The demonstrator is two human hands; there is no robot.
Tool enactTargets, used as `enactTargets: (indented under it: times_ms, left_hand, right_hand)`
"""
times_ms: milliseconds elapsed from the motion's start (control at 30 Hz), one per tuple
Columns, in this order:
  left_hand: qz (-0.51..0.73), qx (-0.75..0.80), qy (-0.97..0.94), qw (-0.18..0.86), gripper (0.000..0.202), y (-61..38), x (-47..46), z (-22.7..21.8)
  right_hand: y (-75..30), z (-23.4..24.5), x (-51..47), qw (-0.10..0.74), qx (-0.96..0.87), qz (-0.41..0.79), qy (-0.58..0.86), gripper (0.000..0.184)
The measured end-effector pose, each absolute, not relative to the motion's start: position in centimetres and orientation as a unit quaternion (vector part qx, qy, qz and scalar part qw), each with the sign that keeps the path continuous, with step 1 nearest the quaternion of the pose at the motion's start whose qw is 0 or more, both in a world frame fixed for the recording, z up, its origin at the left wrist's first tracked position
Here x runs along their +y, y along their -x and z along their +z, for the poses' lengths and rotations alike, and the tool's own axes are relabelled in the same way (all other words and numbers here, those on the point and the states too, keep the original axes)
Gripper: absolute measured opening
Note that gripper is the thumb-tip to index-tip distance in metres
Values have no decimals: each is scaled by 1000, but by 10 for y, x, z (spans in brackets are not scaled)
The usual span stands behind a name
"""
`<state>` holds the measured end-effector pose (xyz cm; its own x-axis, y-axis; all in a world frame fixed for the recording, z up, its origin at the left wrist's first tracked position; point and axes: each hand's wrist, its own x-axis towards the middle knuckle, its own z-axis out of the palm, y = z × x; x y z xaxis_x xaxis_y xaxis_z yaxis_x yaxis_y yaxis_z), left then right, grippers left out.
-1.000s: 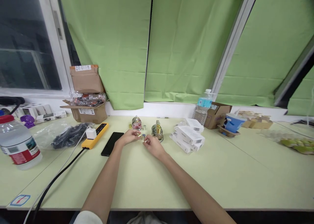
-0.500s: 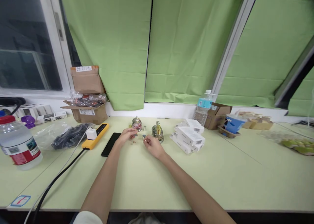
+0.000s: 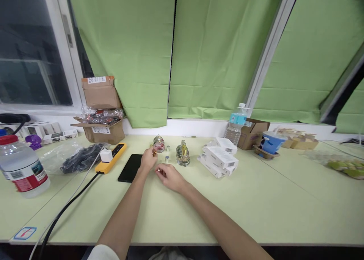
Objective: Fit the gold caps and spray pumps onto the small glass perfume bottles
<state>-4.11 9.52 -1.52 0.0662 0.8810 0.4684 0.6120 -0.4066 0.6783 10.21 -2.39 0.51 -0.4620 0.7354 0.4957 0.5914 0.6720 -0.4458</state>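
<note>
My left hand (image 3: 148, 158) is closed, its fingertips round a small gold-coloured piece (image 3: 154, 153) whose kind I cannot make out. Just beyond it stands a clear glass bottle (image 3: 159, 144) with pink contents. My right hand (image 3: 170, 177) rests low over the table, thumb and fingers pinched together; a tiny coppery glint shows at the tips, too small to name. Ahead of the right hand stands a small silvery cylinder (image 3: 167, 159), with a similar small cylinder (image 3: 168, 148) farther back. A second ornate glass bottle (image 3: 182, 155) with a gold part stands to their right.
Left of my hands lie a black phone (image 3: 131, 168) and a yellow power strip (image 3: 111, 159). White boxes (image 3: 218, 159) are stacked at right, before a water bottle (image 3: 235, 127). A blue cup (image 3: 271, 143) stands farther right. An open carton (image 3: 104, 134) sits at back left.
My left hand has moved slightly up and turned, its fingers now by the pink-filled bottle. The right hand has shifted left and nearer me, over where tiny pieces lay.
</note>
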Motion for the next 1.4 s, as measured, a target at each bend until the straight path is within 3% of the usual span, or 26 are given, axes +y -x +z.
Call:
enactTargets:
  times_ms: [233,467,633,800,900,1400]
  left_hand:
    - [373,581,-719,77,17,39,89,-13]
    - [504,518,-692,7,6,32,92,-7]
    - [519,519,-679,-20,24,24,94,-1]
    - [444,529,-723,-16,51,17,92,-2]
    - [407,520,-750,-10,57,14,91,-3]
    - [411,552,-725,8,42,17,94,1]
  right_hand:
    - [-129,4,-6,391,-789,165,445,8]
    - [-133,-4,4,417,-760,150,475,9]
    - [-128,-5,2,402,-770,153,471,12]
    - [-127,0,-2,373,-788,131,472,11]
    - [-125,4,-7,352,-804,85,472,7]
    - [-117,10,-22,298,-855,105,410,6]
